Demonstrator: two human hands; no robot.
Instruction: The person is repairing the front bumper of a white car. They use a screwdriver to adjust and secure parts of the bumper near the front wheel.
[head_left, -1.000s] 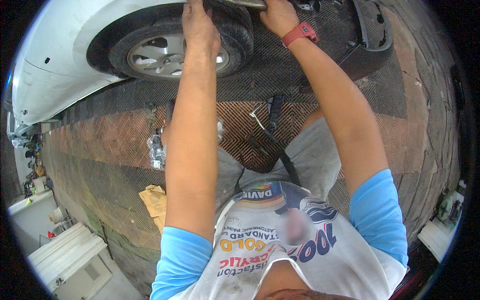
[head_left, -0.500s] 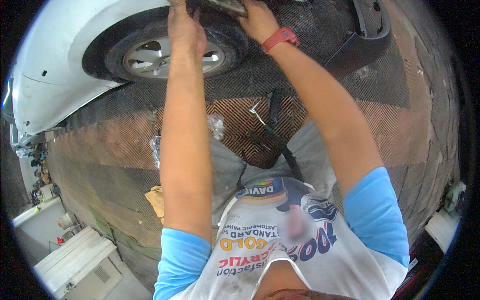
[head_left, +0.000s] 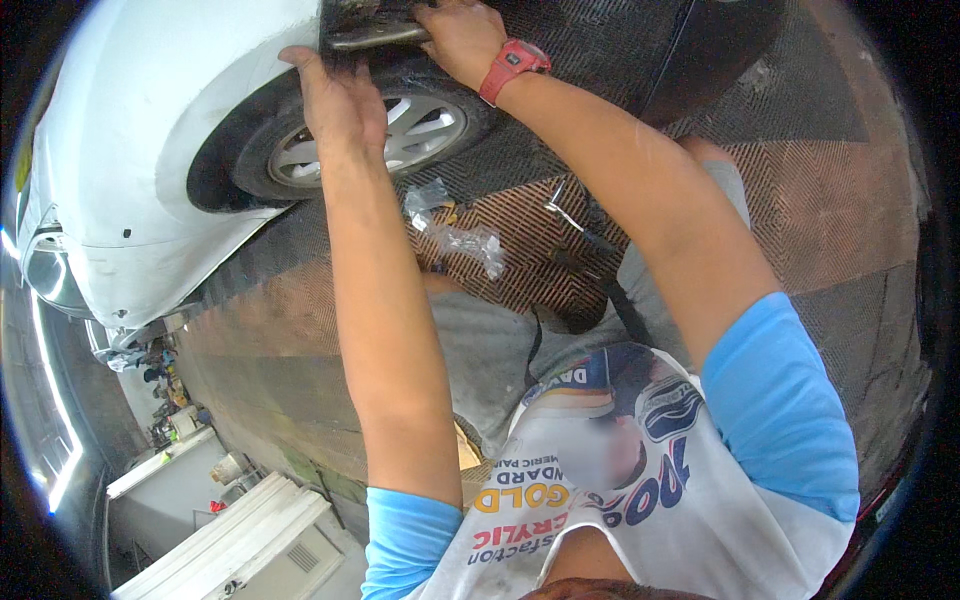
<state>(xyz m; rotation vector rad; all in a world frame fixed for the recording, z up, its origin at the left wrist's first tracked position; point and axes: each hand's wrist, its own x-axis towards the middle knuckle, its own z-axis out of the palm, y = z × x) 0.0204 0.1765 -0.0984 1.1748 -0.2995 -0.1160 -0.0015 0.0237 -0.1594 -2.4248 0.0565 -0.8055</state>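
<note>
My right hand (head_left: pixel 462 42), with a red watch (head_left: pixel 514 70) on its wrist, is closed round the right end of a long, worn grey metal piece (head_left: pixel 382 38). That piece lies across the upper edge of the wheel arch; its exact kind cannot be made out. Just under its left end is my left hand (head_left: pixel 343 112), palm up with the thumb spread toward the white fender (head_left: pixel 215 100). Its fingertips reach up near the metal piece and are partly in shadow. Below both hands sits the car wheel, a black tire (head_left: pixel 250 165) on a silver alloy rim (head_left: pixel 425 130).
Clear plastic wrappers (head_left: pixel 470 245) lie on the ribbed floor mat (head_left: pixel 800 200) by my legs. Near my knee rests a tool with a shiny metal end (head_left: pixel 565 210). At lower left stands a white cabinet (head_left: pixel 270 540). A dark body panel (head_left: pixel 690 70) extends at upper right.
The view has shifted, bringing more of the fender and the metal piece into sight. My left hand now shows its thumb spread out. My right hand still grips the metal piece.
</note>
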